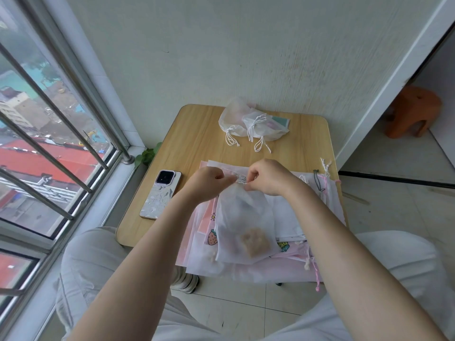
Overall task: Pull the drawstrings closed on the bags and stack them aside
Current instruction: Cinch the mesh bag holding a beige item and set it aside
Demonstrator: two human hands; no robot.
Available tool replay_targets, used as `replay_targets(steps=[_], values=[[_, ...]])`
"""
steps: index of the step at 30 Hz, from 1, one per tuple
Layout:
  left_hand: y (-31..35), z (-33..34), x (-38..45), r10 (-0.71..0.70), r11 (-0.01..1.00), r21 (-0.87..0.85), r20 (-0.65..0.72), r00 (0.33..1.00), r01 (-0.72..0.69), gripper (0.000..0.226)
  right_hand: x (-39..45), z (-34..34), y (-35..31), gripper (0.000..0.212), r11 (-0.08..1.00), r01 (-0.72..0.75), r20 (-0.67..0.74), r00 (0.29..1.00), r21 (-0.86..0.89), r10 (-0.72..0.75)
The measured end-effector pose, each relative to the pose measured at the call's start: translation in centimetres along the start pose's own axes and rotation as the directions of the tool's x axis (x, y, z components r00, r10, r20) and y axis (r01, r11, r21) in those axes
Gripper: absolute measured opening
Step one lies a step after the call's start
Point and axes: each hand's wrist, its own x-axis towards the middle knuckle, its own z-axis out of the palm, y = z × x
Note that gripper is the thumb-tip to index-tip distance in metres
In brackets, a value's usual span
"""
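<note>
Two hands work at the mouth of one sheer white bag point(242, 222), held just above the pile of flat bags point(290, 217) on our small table point(197, 134). Our left hand point(209, 179) and right hand point(267, 177) each pinch its top edge, fingers curled. It looks light, limp and slippery, so we judge the cords the best hold. Its length runs toward us, mouth pointing away. Closed bags point(248, 124) lie at the far edge.

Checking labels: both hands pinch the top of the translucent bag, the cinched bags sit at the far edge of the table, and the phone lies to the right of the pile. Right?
Not quite. The head view shows the phone left of the pile, by the window. The rest holds: left hand and right hand pinch the top of the translucent bag; cinched bags lie at the table's far edge.
</note>
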Motion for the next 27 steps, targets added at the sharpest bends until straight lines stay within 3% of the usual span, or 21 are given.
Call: replay_targets(steps=[2,4,8,11,13,14,17,19,23,25,27], values=[[0.3,-0.4,-0.2,-0.038,0.957,-0.284,0.090,0.995,0.062,0.038,-0.1,0.1,-0.2,0.014,1.000,0.001,0.004,1.000,0.000,-0.001],[0.6,-0.7,-0.6,0.012,0.840,-0.538,0.153,0.988,0.073,0.031,-0.2,0.1,-0.5,0.014,1.000,0.010,0.017,1.000,-0.001,-0.010],[0.6,0.5,-0.6,0.109,0.740,-0.672,0.171,0.979,0.035,0.016,-0.5,0.0,-0.8,0.021,1.000,0.001,0.037,0.999,-0.011,0.000],[0.9,1.5,-0.4,0.082,0.720,-0.693,0.153,0.985,0.048,0.017,-0.6,0.2,-0.7,0.030,0.999,-0.027,0.043,0.999,0.024,0.025],[1.2,1.7,-0.5,0.018,0.731,-0.680,0.097,0.995,0.053,0.014,-0.7,0.0,-0.5,0.019,0.997,-0.033,0.073,0.997,0.065,0.028],[1.4,1.8,-0.5,-0.015,0.754,-0.654,0.065,0.998,0.053,0.013,-0.7,-0.3,-0.4,0.011,0.995,-0.032,0.089,0.996,0.098,0.023],[1.5,1.9,-0.2,-0.074,0.843,-0.536,-0.023,0.997,0.050,0.023,-1.2,-1.4,-0.6,0.026,0.954,-0.018,0.080,0.997,0.299,-0.006],[1.7,1.8,0.0,-0.056,0.887,-0.459,-0.015,0.998,0.043,0.025,-1.4,-2.1,-0.8,0.028,0.908,0.009,0.036,0.999,0.418,-0.026],[2.5,1.9,-0.3,0.024,0.912,-0.409,0.131,0.991,0.032,0.025,-1.0,-2.2,-1.3,0.025,0.808,0.099,-0.104,0.993,0.581,-0.046],[2.5,2.1,-0.3,0.036,0.915,-0.403,0.113,0.993,0.013,0.023,-0.5,-1.8,-1.4,0.032,0.690,0.194,-0.210,0.976,0.697,-0.063],[2.1,2.0,-0.2,0.021,0.878,-0.478,0.087,0.996,0.023,0.019,-0.3,-1.5,-1.3,0.045,0.667,0.262,-0.292,0.954,0.698,-0.069]])
